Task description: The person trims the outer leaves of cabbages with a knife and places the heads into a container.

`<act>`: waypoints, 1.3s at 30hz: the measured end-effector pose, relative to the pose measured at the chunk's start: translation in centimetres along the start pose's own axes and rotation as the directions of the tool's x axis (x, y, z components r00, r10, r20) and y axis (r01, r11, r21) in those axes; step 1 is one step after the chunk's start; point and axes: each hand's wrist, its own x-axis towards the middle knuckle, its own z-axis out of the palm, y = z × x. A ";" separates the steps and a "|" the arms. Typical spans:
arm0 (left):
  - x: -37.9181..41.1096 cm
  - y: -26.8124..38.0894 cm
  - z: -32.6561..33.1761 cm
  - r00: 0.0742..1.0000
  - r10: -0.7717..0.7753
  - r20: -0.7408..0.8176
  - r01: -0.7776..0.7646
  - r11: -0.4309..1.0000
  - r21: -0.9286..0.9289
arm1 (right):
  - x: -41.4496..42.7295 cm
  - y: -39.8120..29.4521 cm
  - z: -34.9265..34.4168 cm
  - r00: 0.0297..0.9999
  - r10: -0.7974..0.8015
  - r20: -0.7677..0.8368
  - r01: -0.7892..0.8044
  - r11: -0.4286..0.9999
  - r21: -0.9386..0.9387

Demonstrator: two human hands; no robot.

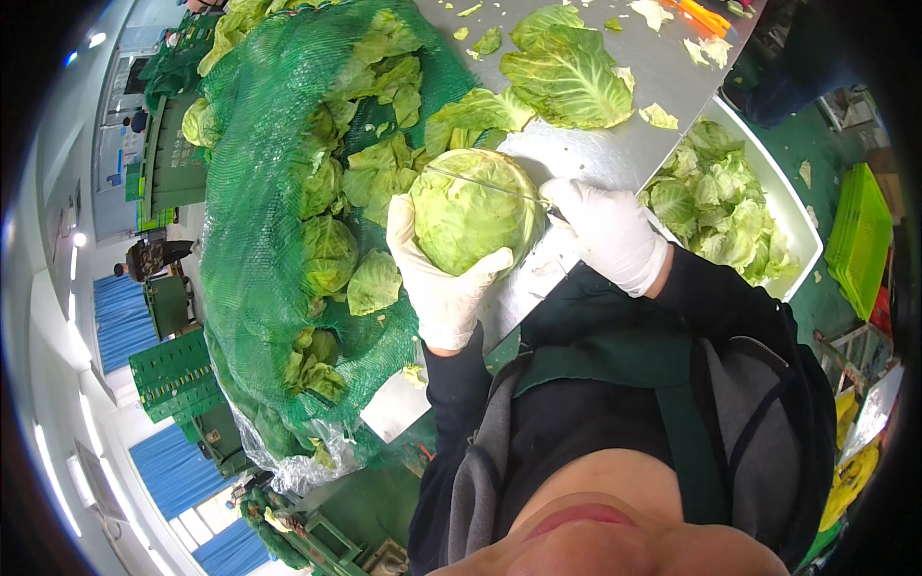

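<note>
A round green cabbage head (468,216) rests in my gloved left hand (446,281), whose fingers and thumb spread around its lower left side. My gloved right hand (601,227) is closed on a knife at the cabbage's right side. The knife's thin blade (482,182) lies across the upper part of the cabbage; its handle is mostly hidden in my fist. Beyond the cabbage, loose outer cabbage leaves (569,79) lie on the metal table (619,155).
A green mesh sack (252,237) with several cabbages stands at the left. A white bin (807,245) of leaves is at the right, near lime-green crates (859,241). An orange-handled tool (702,16) lies at the table's far edge. People are in the background.
</note>
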 end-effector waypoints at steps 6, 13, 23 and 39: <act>0.3 -1.4 -0.1 0.997 0.074 -0.007 -0.074 0.997 0.005 | 0.0 0.3 1.3 0.995 0.056 0.081 -0.026 0.942 -0.334; 2.2 -1.4 0.0 0.996 0.089 -0.030 -0.083 0.983 0.161 | 1.7 1.2 1.7 0.968 0.176 0.179 -0.113 0.942 -0.316; 3.4 -3.0 -3.8 0.983 0.022 -0.180 -0.038 0.996 -0.085 | 6.9 0.3 5.3 0.964 0.103 0.245 0.002 0.919 -0.394; -3.4 -3.5 -4.1 0.992 0.068 -0.111 -0.102 0.934 -0.342 | 3.8 3.5 4.8 0.583 0.352 0.732 -0.746 0.590 0.310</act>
